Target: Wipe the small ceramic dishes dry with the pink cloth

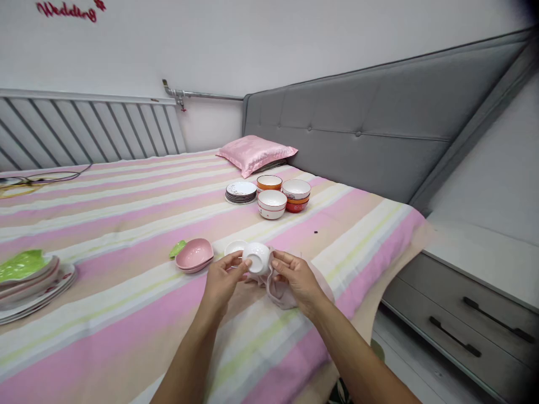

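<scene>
Over striped bedding, left hand (223, 279) and right hand (297, 277) grip a white bowl (257, 257) and cloth (281, 294)

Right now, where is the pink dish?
Head view: the pink dish lies on the striped bed, just left of the left hand, beside a green dish.

Worn on the head, facing forward and down across a striped bed (126, 213) from its near right corner. Set close to the left hand (223, 280) and right hand (297, 278), low at centre, near enough to show the foot ring of the white bowl (257, 258) between them. Tilted, with the grey headboard (357, 134) slanting across the far right. Wide enough to catch plates (29, 286) at near left and a drawer unit (463, 314) at near right.
</scene>
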A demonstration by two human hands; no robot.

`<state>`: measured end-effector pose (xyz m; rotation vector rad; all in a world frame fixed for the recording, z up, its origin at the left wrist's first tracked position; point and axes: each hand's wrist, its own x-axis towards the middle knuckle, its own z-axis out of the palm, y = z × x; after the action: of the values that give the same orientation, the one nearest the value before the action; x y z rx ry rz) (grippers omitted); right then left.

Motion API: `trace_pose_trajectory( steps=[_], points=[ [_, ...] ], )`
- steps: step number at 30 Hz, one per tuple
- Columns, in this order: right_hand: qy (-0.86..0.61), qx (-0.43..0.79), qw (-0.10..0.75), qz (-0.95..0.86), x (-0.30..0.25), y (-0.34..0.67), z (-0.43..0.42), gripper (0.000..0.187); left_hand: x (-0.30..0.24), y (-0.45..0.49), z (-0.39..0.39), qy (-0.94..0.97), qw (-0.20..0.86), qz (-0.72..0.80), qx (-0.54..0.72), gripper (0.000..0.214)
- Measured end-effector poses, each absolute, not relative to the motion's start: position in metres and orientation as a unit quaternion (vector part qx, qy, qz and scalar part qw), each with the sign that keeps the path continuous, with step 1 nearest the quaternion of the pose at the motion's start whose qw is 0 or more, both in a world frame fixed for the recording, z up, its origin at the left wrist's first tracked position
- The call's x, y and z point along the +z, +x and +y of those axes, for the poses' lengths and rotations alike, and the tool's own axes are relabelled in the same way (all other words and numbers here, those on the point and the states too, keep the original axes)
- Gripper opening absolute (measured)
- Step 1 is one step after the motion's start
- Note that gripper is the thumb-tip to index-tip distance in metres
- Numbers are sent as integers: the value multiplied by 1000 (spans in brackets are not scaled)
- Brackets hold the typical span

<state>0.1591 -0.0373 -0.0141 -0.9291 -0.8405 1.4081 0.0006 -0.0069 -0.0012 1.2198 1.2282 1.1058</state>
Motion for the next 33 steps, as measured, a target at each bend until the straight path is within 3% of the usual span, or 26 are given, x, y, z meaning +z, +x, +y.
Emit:
trace_pose_trajectory(
  steps=[15, 25, 33],
  points=[
    [-420, 583, 565, -407, -16, 160, -39, 29, 5, -1, -8, 535, 567, 465, 420, 56],
    [-428, 574, 557, -420, -20, 159, -38, 30, 3, -7, -4, 615, 513, 439, 407, 46],
    [-428, 588, 522, -446, -20, 157, -39, 32, 1, -25, 3, 755, 367, 413, 355, 40]
  ],
)
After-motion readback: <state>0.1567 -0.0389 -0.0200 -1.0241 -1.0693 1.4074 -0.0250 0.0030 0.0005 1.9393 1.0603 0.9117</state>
